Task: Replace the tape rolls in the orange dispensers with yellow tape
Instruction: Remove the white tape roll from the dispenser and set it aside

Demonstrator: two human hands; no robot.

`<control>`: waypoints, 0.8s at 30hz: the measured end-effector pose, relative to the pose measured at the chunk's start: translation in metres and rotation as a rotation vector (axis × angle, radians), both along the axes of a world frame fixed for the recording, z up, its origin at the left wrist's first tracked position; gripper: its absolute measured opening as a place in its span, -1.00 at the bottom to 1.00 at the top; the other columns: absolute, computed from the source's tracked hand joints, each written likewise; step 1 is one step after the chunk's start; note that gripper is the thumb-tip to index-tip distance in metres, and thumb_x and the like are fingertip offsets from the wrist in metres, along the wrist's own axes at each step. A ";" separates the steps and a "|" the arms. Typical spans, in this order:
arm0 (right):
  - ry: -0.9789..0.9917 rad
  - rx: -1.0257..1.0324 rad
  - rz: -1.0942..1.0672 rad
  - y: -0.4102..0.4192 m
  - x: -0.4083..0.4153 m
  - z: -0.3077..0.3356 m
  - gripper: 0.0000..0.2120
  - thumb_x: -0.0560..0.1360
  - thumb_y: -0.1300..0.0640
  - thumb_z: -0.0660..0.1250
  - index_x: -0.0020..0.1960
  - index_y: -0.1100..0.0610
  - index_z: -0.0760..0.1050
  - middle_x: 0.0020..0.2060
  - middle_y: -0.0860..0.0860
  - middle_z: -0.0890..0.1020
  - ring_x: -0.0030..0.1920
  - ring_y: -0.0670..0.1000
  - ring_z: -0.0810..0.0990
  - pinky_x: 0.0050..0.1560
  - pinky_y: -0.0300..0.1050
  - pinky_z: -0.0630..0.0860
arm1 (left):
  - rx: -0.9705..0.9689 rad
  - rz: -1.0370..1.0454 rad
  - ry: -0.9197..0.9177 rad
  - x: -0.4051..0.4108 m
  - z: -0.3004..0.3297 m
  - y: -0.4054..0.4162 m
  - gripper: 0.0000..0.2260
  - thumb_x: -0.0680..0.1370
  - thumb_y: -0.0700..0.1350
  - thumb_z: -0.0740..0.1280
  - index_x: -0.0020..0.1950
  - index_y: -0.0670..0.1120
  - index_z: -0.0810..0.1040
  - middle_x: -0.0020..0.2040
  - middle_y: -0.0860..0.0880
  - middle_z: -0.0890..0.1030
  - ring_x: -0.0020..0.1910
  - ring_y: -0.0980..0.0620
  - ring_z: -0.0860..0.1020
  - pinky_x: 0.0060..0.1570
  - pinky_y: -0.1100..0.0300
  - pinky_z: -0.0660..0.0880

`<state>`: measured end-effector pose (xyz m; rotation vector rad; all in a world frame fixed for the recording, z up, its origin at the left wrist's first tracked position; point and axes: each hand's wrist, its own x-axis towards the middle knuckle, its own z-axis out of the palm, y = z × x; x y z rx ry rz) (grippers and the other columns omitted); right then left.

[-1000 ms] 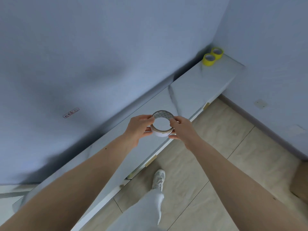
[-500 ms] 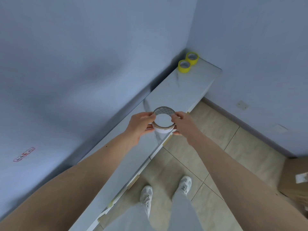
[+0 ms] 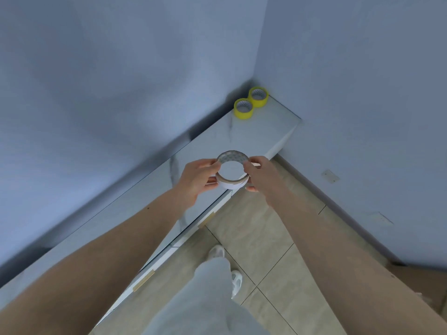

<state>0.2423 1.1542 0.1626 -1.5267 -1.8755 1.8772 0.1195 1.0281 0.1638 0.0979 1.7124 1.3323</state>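
I hold a white tape roll (image 3: 232, 183) with a patterned core between both hands, above the front edge of a white marble-look cabinet top (image 3: 256, 136). My left hand (image 3: 198, 180) grips its left side and my right hand (image 3: 262, 176) grips its right side. Two yellow tape rolls (image 3: 243, 108) (image 3: 259, 96) lie flat side by side in the far corner of the cabinet top, against the wall. No orange dispenser is in view.
The low cabinet runs along the left wall into the room corner, with drawer fronts (image 3: 210, 218) facing a beige tiled floor (image 3: 261, 238). My leg and white shoes (image 3: 235, 284) are below. A cardboard box (image 3: 420, 284) sits at the right edge.
I have stepped closer to the corner; the yellow rolls appear nearer and lower in view. Both hands keep the same hold on the white roll.
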 end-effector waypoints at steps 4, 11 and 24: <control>-0.016 -0.003 0.029 0.054 -0.015 -0.009 -0.66 0.57 0.01 0.28 0.31 0.06 0.38 0.14 0.10 0.56 0.09 0.12 0.61 0.06 0.07 0.64 | -0.006 0.033 -0.008 -0.009 -0.007 0.048 -0.93 0.56 -0.10 0.40 0.03 -0.01 0.62 0.09 -0.12 0.68 0.05 -0.11 0.67 -0.03 0.15 0.58; -0.024 0.019 0.113 0.153 -0.061 -0.022 -0.79 0.56 -0.01 0.28 0.14 0.06 0.45 0.15 0.06 0.58 0.13 0.12 0.61 -0.09 -0.07 0.63 | -0.027 0.108 -0.019 -0.048 -0.027 0.139 -0.74 0.56 -0.08 0.39 0.23 -0.12 0.60 0.14 -0.14 0.67 0.06 -0.16 0.67 0.13 0.04 0.59; -0.093 -0.004 0.390 0.292 -0.146 -0.067 -0.80 0.56 0.01 0.29 0.12 0.08 0.48 0.10 0.05 0.61 0.10 0.13 0.63 0.06 0.08 0.64 | -0.165 0.367 -0.045 -0.091 -0.068 0.255 -0.75 0.54 -0.07 0.42 0.18 -0.14 0.61 0.07 -0.13 0.69 0.00 -0.13 0.69 0.07 0.00 0.63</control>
